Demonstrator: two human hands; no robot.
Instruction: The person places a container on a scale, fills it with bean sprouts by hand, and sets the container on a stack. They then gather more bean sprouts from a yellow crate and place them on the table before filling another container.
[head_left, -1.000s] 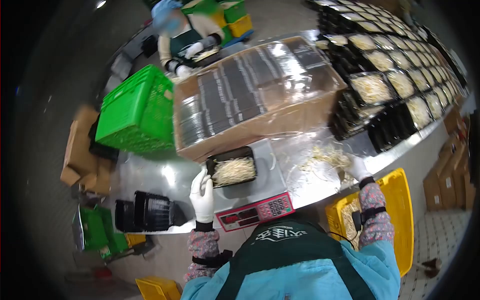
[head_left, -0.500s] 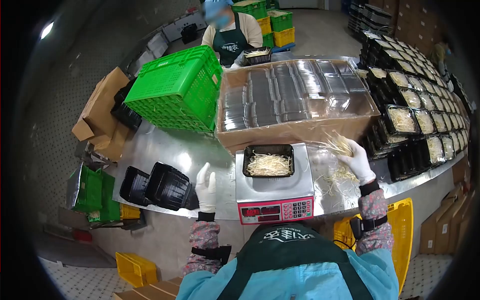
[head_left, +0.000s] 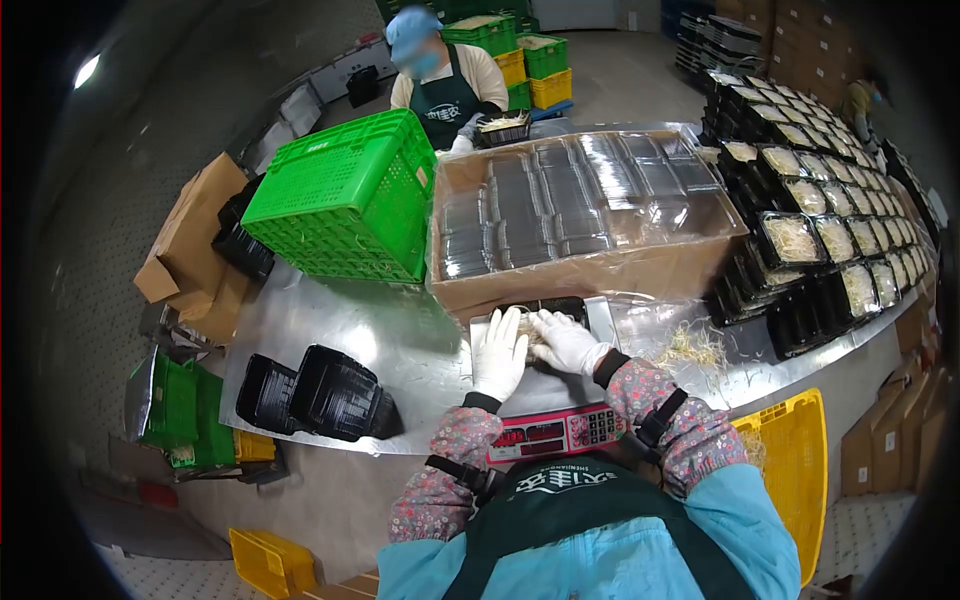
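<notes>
Both gloved hands are at a black tray (head_left: 560, 306) of pale sprouts on the red and silver scale (head_left: 556, 434). My left hand (head_left: 499, 356) lies over the tray's left side with its fingers stretched out. My right hand (head_left: 568, 343) rests on the sprouts, fingers extended and pointing left. Between and beneath the hands only a little of the sprouts shows; most of the tray is covered. To the right of the scale, loose sprouts (head_left: 694, 347) lie on the metal table (head_left: 420, 400).
A carton (head_left: 590, 276) of clear lids stands behind the scale, a green crate (head_left: 340, 195) to its left. Stacked empty black trays (head_left: 335, 393) sit at the left. Filled trays (head_left: 793, 240) are piled at the right. Across the table, a co-worker (head_left: 440, 85) holds a tray.
My right hand has moved left from the loose sprouts onto the tray, and the clump it held is no longer distinct. My left hand has moved right to the tray. The view has shifted slightly.
</notes>
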